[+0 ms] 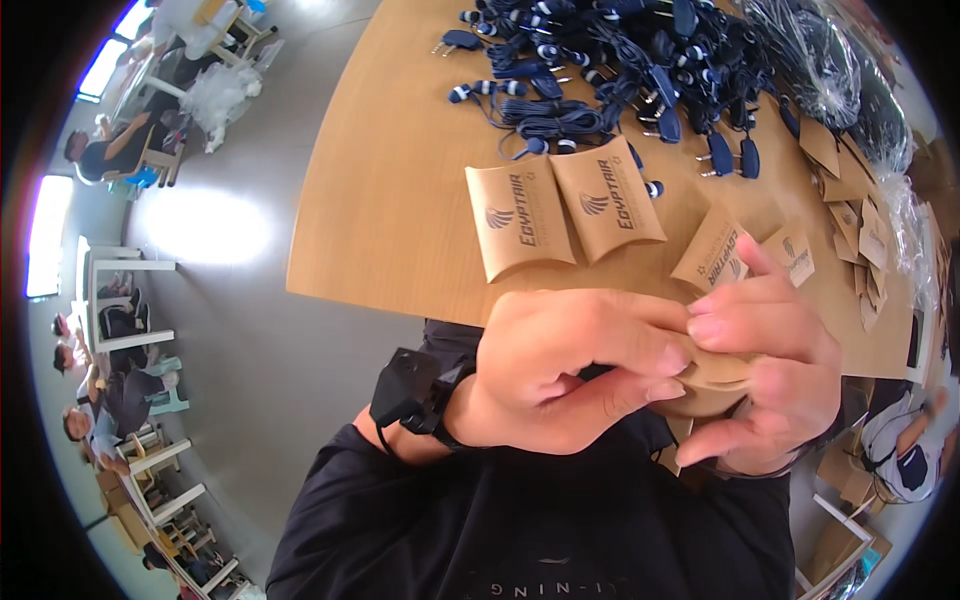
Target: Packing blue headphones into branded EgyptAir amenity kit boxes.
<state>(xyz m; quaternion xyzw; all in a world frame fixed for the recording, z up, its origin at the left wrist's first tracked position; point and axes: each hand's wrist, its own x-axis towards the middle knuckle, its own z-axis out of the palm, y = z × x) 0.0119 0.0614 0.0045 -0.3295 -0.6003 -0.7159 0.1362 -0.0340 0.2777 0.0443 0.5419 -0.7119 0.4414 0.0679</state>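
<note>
Both hands are together at the table's front edge around a brown paper pillow box (708,388). My left hand (560,365) pinches it between thumb and fingertips, and a black strap-on device (408,385) sits on that wrist. On the box's other side, my right hand (785,375) grips it with curled fingers, its thumb below. Most of the box is hidden by the fingers. Just beyond my hands lie two puffed-out printed pillow boxes (520,222) side by side. Flat printed cartons (712,245) lie close by my right hand.
A heap of dark blue earphones (620,70) with cables and two-pin plugs covers the table's far part. More flat cartons (865,240) and clear plastic bags (825,70) line the right side. The wooden table (370,200) has a curved left edge. Other people sit at the far left.
</note>
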